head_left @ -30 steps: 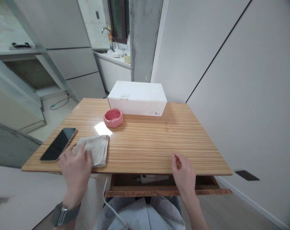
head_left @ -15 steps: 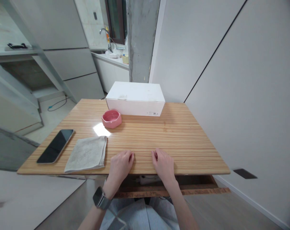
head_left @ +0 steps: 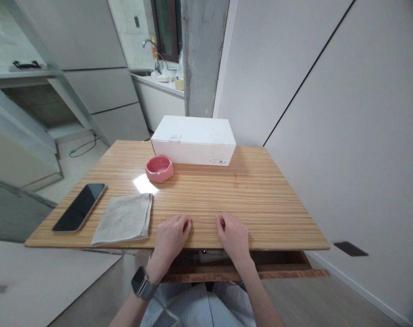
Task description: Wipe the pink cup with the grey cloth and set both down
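Observation:
My left hand (head_left: 172,234) rests as a loose fist on the front part of the wooden tabletop (head_left: 247,195), just right of a folded grey cloth (head_left: 124,219). My right hand (head_left: 232,234) lies a short way to the right, its fingers curled in too. Nothing shows in either hand, and bare wood lies between them. Beyond the cloth, a pink faceted bowl (head_left: 159,169) stands on the table. A black-screened smartphone (head_left: 80,208) lies at the left edge.
A white cardboard box (head_left: 194,140) stands at the table's back edge, behind the bowl. Below the front edge, an open drawer (head_left: 277,265) sticks out towards me. A white wall (head_left: 345,136) runs along the right side. A smartwatch (head_left: 143,282) sits on my left wrist.

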`<state>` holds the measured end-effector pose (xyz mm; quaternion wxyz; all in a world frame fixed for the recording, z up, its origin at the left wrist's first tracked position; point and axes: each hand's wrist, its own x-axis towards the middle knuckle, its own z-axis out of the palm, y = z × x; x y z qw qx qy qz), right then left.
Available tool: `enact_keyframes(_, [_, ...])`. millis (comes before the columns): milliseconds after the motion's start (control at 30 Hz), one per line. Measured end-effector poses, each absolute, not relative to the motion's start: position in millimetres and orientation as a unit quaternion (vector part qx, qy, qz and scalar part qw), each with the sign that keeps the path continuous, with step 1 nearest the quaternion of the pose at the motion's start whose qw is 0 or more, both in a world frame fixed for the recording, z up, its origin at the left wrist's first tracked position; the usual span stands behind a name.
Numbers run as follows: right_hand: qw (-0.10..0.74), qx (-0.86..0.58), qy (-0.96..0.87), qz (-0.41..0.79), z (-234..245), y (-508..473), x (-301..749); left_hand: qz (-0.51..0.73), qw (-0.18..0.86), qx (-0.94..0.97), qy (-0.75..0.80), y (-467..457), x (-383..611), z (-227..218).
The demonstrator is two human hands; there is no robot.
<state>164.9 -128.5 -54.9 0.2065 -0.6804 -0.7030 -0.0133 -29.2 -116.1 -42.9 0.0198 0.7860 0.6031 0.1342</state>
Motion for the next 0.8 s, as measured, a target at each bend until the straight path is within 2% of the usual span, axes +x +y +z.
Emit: enact_keyframes(800, [0.213, -0.676, -0.705, -0.019, -53.8, -128.4, 164.9, 0.119, 0.039, 0.782, 0.611, -116.0, -28.2, -37.3])
